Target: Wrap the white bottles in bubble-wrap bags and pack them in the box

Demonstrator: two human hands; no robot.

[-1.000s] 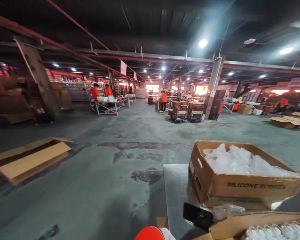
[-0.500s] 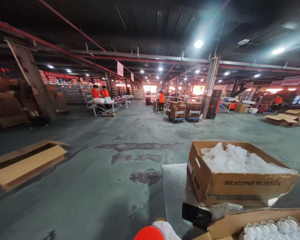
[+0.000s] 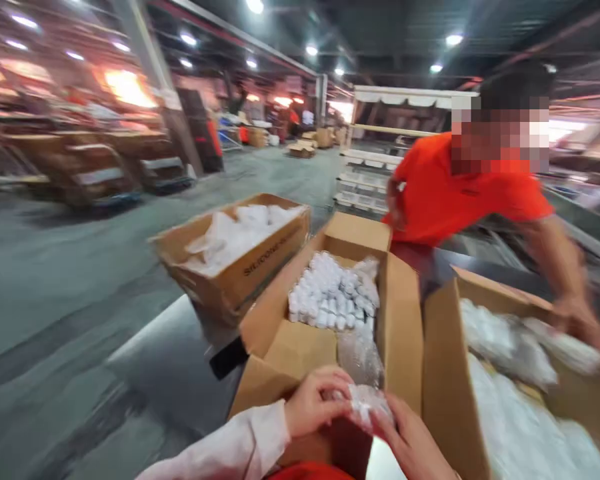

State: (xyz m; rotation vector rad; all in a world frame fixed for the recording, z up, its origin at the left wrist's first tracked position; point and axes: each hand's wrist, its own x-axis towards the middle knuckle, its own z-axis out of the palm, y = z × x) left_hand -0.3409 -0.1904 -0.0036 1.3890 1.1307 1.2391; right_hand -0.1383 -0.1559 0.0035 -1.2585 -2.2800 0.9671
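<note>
A small clear plastic-wrapped item (image 3: 367, 404) is between my two hands, over the near part of an open carton. My left hand (image 3: 316, 401) pinches its left side, and my right hand (image 3: 411, 437) holds its right side. In that carton (image 3: 403, 320), many small white pieces (image 3: 325, 290) are packed in rows, with clear bubble wrap (image 3: 359, 353) beside them. To the right stands another open carton (image 3: 443, 373) of white wrapped bundles (image 3: 525, 413). What exactly lies inside the wrap is too blurred to tell.
A box lettered SILICONE (image 3: 275, 263) with white plastic bags stands on the metal table (image 3: 175, 360) at left. A dark phone (image 3: 229, 358) lies beside the middle carton. Across the table a person in an orange shirt (image 3: 460, 193) reaches into the right carton. A rack (image 3: 363, 160) stands behind.
The view has swung right and down. Both my hands, the wrapped item, the right carton and the person in orange now show; the SILICONE box appears farther left.
</note>
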